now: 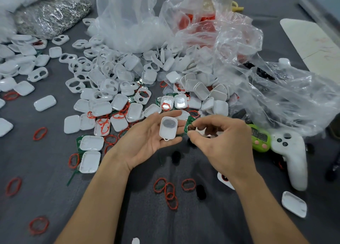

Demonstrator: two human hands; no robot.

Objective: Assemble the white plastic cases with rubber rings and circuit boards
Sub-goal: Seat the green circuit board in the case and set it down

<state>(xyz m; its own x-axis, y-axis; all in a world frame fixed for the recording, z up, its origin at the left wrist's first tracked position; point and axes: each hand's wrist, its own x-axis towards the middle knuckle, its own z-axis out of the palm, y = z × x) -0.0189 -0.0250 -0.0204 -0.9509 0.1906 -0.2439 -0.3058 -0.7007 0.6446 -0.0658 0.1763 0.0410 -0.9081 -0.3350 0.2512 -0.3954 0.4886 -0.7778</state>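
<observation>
The left hand [145,135] lies palm up with fingers loosely spread, and one white case half [168,128] rests hollow side up on its fingers, loop end toward the palm. Just right of it, the right hand [219,140] pinches one green circuit board [189,125] between thumb and fingertips, the board's edge almost at the case's rim. On the grey cloth [184,225] between the two forearms lies a cluster of about four overlapping red rubber rings [168,192], with one more beside it; at least four others lie scattered on the left. Beyond the hands is a pile of white case halves [117,81], too many to count, then two clear plastic bags [230,46]. One green timer [259,139] and one white game controller [290,157] lie to the right
</observation>
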